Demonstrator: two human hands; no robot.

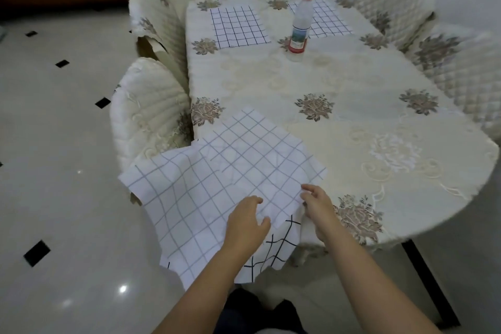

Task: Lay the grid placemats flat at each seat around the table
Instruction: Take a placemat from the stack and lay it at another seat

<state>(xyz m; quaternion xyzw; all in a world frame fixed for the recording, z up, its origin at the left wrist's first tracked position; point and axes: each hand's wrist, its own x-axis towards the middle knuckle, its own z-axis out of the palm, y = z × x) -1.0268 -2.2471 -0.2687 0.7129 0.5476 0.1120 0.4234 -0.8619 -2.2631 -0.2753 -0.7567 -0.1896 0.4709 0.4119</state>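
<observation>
**Finding 1.** 2 mats are already flat at the far seats of the bench [352, 84]: the far-left placemat [238, 26] and the far-right placemat [328, 19]. A plastic bottle [299, 27] stands between them and overlaps the right one in this view.

**Finding 2.** The top placemat [217, 187] lies askew over the near-left corner. Part of it is on the bench and part hangs out toward the quilted chair [146, 111]. A second placemat [273, 249] with darker lines shows beneath its near edge.

**Finding 3.** The left grip [248, 222] is curled onto the top placemat. The right grip [315, 209], just beside it, pinches the same mat's edge. Both are clamped on cloth.

**Recommendation.**
- Peel the top sheet free of the lower one.
- Shift the grips apart to 2 corners and draw the mat taut.
- Square it to the bench rim at the near-left seat, then smooth outward.

**Risk.** The lower mat could slip to the floor, or the tablecloth could ruck.
</observation>
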